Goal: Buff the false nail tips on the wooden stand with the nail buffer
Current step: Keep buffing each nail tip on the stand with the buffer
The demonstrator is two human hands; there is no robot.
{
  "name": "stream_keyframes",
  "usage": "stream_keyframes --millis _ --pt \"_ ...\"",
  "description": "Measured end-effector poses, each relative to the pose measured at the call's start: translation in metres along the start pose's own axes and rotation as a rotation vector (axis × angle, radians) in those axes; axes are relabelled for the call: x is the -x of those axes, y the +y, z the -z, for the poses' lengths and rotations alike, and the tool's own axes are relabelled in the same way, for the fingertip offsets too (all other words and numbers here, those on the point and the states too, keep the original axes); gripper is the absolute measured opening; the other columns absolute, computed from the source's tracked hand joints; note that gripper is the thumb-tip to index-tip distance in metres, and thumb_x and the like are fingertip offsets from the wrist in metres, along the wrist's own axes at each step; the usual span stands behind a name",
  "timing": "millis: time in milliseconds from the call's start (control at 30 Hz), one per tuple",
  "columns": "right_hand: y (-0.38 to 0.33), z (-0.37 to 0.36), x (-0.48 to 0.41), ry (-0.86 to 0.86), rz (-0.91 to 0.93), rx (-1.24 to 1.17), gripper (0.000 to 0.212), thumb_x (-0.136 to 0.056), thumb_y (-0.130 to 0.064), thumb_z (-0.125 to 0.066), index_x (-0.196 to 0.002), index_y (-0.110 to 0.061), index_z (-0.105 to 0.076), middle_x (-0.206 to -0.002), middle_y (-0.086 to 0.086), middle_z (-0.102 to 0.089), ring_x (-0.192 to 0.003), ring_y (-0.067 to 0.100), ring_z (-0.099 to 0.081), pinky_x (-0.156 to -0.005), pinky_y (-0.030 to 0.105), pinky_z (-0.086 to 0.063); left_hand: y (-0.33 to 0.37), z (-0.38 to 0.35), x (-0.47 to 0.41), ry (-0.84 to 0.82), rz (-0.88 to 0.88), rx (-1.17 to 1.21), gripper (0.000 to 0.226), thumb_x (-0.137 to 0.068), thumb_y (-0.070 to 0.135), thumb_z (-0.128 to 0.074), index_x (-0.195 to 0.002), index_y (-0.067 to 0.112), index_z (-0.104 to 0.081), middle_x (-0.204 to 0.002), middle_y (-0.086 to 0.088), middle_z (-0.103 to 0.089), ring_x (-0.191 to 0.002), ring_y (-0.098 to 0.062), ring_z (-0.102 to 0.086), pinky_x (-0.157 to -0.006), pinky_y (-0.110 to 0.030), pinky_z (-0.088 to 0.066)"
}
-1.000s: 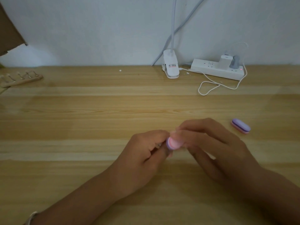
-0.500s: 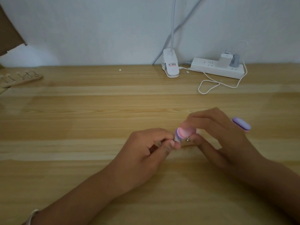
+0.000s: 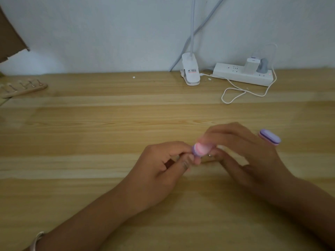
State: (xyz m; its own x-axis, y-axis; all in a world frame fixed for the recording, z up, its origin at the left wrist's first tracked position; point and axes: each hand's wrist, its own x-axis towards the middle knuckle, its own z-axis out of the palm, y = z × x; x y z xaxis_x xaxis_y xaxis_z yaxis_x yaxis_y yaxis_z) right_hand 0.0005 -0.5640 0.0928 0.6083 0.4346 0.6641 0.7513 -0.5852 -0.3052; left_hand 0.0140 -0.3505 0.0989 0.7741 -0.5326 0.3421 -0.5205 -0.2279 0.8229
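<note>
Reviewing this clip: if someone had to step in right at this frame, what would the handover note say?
Right hand: fingers closed on a pink-and-purple nail buffer, blurred, held just above the table.
Left hand: pinching something small against the buffer; what it holds is hidden by the fingers.
A second buffer lies on the table to the right of the right hand, untouched.
The wooden stand with nail tips sits at the far left edge, away from both hands.
Done: a buffer is in hand. How many tips are buffed cannot be told.
Left: likely the tips on the stand.
</note>
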Motion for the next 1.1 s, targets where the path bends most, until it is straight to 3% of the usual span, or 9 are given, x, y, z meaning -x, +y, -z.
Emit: stream_keyframes --millis 133,300,400,500,600,700,867,967,1100 --pt "-0.007 -0.007 0.002 0.020 0.029 -0.044 0.024 -0.097 -0.007 -0.059 -0.119 -0.014 -0.063 -0.112 0.005 -0.065 -0.104 0.013 -0.062 -0.095 0.018 -0.042 0.004 0.001 0.001 -0.006 -0.004 0.058 0.017 -0.094 0.027 -0.059 -0.080 0.035 -0.063 -0.064 0.020 -0.055 -0.049 0.006 -0.045 -0.051 -0.003 -0.028" --pt "0.001 0.002 -0.003 0.049 -0.014 0.093 0.022 -0.093 -0.007 -0.057 -0.111 -0.007 -0.071 -0.105 0.006 -0.067 -0.100 0.008 -0.060 -0.096 0.003 -0.030 0.002 0.001 0.002 0.000 0.065 0.079 0.019 -0.093 0.021 -0.055 -0.084 0.024 -0.071 -0.067 0.019 -0.060 -0.057 0.005 -0.051 -0.054 -0.007 -0.034" --pt "-0.002 0.001 -0.001 0.058 -0.044 0.084 0.022 -0.093 -0.009 -0.058 -0.110 -0.007 -0.071 -0.105 0.004 -0.067 -0.101 0.006 -0.060 -0.095 0.005 -0.032 0.002 0.002 0.003 0.015 0.065 0.115 0.019 -0.094 0.022 -0.056 -0.085 0.024 -0.072 -0.069 0.011 -0.062 -0.062 -0.007 -0.056 -0.057 -0.015 -0.040" --pt "-0.004 0.001 -0.003 0.096 -0.048 0.148 0.018 -0.092 -0.007 -0.061 -0.107 -0.006 -0.072 -0.101 0.003 -0.068 -0.101 0.002 -0.058 -0.098 0.001 -0.026 0.002 0.004 0.002 0.025 0.060 0.128 0.019 -0.094 0.018 -0.054 -0.085 0.021 -0.071 -0.069 0.014 -0.062 -0.065 0.001 -0.056 -0.058 -0.010 -0.039" --pt "-0.008 0.000 -0.004 0.151 -0.090 0.028 0.021 -0.090 0.002 -0.065 -0.109 -0.008 -0.068 -0.104 0.002 -0.068 -0.102 0.007 -0.061 -0.094 0.008 -0.036 0.003 0.002 0.000 0.011 0.092 0.123 0.020 -0.094 0.020 -0.053 -0.084 0.023 -0.069 -0.067 0.013 -0.060 -0.063 0.003 -0.054 -0.057 -0.009 -0.036" --pt "-0.018 -0.007 -0.002 0.120 0.023 -0.031 0.021 -0.097 -0.008 -0.057 -0.117 -0.015 -0.062 -0.111 -0.001 -0.064 -0.106 0.007 -0.061 -0.096 0.014 -0.041 0.005 0.003 0.000 -0.019 0.048 0.120 0.021 -0.095 0.024 -0.055 -0.077 0.031 -0.064 -0.065 0.018 -0.057 -0.058 0.003 -0.049 -0.056 -0.009 -0.034" --pt "-0.011 -0.003 -0.002 0.126 0.009 0.053 0.022 -0.091 -0.008 -0.060 -0.113 -0.008 -0.067 -0.104 0.005 -0.067 -0.100 0.005 -0.060 -0.095 0.005 -0.034 0.004 0.003 0.001 -0.044 0.097 0.157 0.022 -0.097 0.023 -0.053 -0.082 0.019 -0.069 -0.067 0.010 -0.062 -0.063 -0.011 -0.056 -0.060 -0.031 -0.043" --pt "-0.016 -0.010 0.001 0.111 0.065 -0.028 0.025 -0.094 -0.006 -0.059 -0.117 -0.011 -0.063 -0.111 0.006 -0.066 -0.104 0.012 -0.063 -0.093 0.018 -0.045 0.005 0.002 0.000 -0.049 0.064 0.166 0.021 -0.093 0.030 -0.055 -0.075 0.029 -0.065 -0.068 0.010 -0.062 -0.060 -0.015 -0.054 -0.056 -0.030 -0.040" --pt "-0.008 -0.003 -0.002 0.125 -0.013 0.015 0.023 -0.093 -0.009 -0.059 -0.115 -0.012 -0.063 -0.107 0.005 -0.067 -0.104 0.004 -0.059 -0.094 0.007 -0.036 0.003 0.002 0.000 -0.035 0.107 0.174 0.021 -0.096 0.022 -0.053 -0.081 0.023 -0.068 -0.068 0.010 -0.063 -0.065 -0.010 -0.057 -0.061 -0.034 -0.042"
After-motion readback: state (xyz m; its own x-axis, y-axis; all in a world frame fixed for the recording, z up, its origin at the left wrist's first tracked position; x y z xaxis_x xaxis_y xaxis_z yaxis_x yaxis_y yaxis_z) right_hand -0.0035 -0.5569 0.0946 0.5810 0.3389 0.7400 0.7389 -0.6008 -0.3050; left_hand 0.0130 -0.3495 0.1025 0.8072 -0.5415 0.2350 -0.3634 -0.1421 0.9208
